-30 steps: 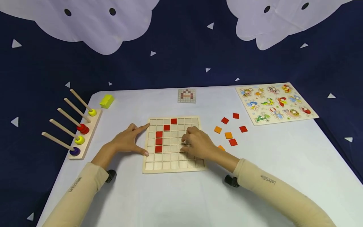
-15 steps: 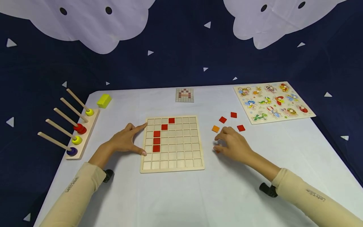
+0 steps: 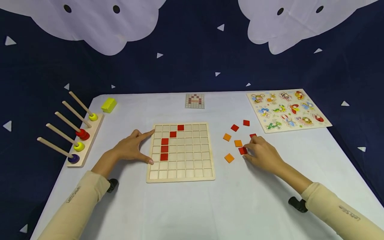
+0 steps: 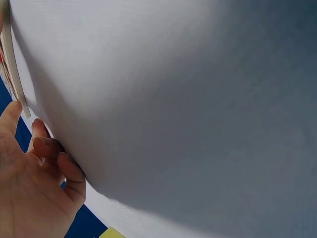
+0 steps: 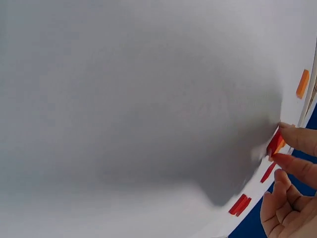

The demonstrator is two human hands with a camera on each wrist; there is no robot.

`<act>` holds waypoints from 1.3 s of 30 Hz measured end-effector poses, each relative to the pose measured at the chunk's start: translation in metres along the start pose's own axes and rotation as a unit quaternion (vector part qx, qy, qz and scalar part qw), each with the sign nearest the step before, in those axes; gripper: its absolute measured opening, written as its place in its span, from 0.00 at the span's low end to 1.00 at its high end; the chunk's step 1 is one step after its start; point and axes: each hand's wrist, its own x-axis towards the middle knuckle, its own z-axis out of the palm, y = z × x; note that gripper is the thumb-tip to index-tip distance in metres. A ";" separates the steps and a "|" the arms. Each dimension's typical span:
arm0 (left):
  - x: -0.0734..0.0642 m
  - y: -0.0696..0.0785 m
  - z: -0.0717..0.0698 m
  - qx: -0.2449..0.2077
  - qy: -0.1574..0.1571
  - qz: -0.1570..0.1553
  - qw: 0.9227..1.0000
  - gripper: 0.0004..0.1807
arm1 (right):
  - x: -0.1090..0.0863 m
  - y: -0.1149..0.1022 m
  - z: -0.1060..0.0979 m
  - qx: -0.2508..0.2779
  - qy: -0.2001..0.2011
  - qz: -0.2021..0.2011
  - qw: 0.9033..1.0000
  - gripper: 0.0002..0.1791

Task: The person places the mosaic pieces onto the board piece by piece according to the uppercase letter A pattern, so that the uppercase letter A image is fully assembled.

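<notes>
My left hand (image 3: 130,146) rests at the left edge of a wooden grid board (image 3: 181,178), its index finger and thumb spread apart and touching the frame. Its other fingers curl loosely in the left wrist view. Several red square tiles (image 3: 164,149) sit in the board's cells, forming a stepped line on the left. To the right of the board, my right hand (image 3: 265,155) has thumb and index finger at opposite edges of a red tile (image 5: 274,142) lying on the table, pinching it. Its remaining fingers are bent in the right wrist view.
Orange tiles (image 3: 229,158) and other red tiles (image 3: 234,128) lie loose around the right hand. Behind the board is a small pattern card (image 3: 195,101). An insect puzzle (image 3: 289,110) lies back right; a peg stacker (image 3: 90,143) and yellow block (image 3: 109,105) stand left.
My right hand has moved from over the board to the loose tiles, then farther right to a red one, uncovering the orange tiles. The left hand stays at the board's edge.
</notes>
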 end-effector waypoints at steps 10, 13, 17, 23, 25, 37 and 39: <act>0.001 -0.001 0.002 0.002 -0.004 0.004 1.000 0.69 | 0.000 0.009 0.004 0.034 -0.031 -0.012 0.999 0.09; 0.001 -0.001 0.002 0.005 -0.004 0.005 1.000 0.69 | 0.001 0.010 0.005 0.031 -0.022 -0.031 0.999 0.08; 0.001 0.000 0.002 0.006 -0.004 0.007 1.000 0.69 | 0.003 0.010 0.004 0.024 -0.007 -0.059 0.998 0.09; 0.001 0.000 0.004 0.004 -0.003 0.009 1.000 0.70 | 0.008 0.005 0.001 0.021 -0.004 -0.100 0.995 0.10; 0.001 0.000 0.004 0.004 -0.001 0.009 1.000 0.70 | 0.012 0.002 0.001 0.025 -0.005 -0.108 0.994 0.10; 0.000 -0.002 0.002 0.002 0.009 0.013 1.000 0.69 | 0.059 -0.039 0.006 0.017 -0.006 -0.147 0.989 0.12; 0.000 -0.003 0.001 0.001 0.008 0.011 1.000 0.69 | 0.067 -0.045 0.007 0.017 -0.006 -0.152 0.988 0.12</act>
